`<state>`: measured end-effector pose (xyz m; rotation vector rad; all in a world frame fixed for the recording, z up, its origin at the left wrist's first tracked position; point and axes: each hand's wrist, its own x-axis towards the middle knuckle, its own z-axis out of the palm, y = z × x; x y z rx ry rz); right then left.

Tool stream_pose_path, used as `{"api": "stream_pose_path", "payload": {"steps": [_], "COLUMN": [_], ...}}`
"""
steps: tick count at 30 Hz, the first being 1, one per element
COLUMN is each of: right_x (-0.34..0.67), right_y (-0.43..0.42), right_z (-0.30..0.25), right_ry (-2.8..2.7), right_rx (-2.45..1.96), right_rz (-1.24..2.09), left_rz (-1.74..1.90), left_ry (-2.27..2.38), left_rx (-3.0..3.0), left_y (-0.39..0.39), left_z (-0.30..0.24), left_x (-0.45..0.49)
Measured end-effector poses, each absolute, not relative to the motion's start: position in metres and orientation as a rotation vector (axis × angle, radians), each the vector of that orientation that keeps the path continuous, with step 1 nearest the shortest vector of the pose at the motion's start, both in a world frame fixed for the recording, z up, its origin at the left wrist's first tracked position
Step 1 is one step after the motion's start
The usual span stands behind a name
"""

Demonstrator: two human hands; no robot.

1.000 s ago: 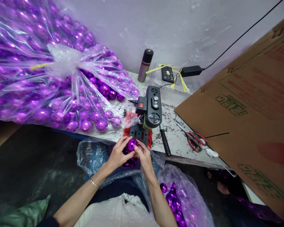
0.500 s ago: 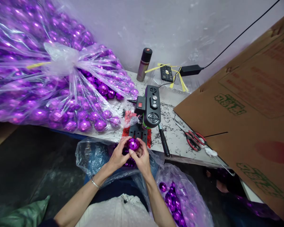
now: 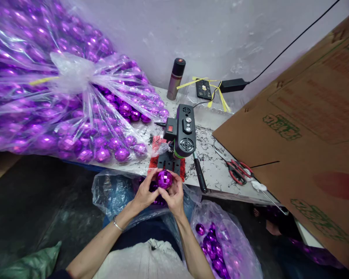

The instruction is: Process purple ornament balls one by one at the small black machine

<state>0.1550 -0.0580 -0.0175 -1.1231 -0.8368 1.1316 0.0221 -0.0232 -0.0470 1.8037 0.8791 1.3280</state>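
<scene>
— Where's the purple ball [image 3: 164,179]?
— In front of the machine [image 3: 186,131], held between left hand [image 3: 144,193] and right hand [image 3: 175,195], fingers curled around it.
— And beside the machine?
— Scissors [image 3: 237,171] to its right, a stuffed bag [image 3: 71,73] left.

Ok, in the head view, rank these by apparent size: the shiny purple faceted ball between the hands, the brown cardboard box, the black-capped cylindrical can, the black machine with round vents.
1. Brown cardboard box
2. Black machine with round vents
3. Black-capped cylindrical can
4. Shiny purple faceted ball
</scene>
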Motion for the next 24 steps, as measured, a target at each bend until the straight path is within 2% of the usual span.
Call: {"api": "stream_pose_path", "payload": {"steps": [5,15,20,24], "right_x": [0.151,0.146,0.147,0.145], "right_y": [-0.060,-0.067,-0.068,-0.071], "right_z": [-0.028,-0.031,-0.031,-0.030], "right_ry": [-0.902,-1.206,-1.171,-1.035], "right_rx": [-1.051,-1.102,-1.150,-1.156], "right_rz": [1.039,0.543,0.581,0.761], "left_rz": [1.353,1.422,1.421,1.393], "left_ry": [0.906,0.857,0.873,0.894], "left_rx": [1.827,1.989,2.099,2.123], "left_y": [-0.026,-0.024,-0.022,-0.024], "left_z": [-0.051,-0.039,-0.029,-0.032], "left_x": [0.022,0.019,0.017,0.017]}}
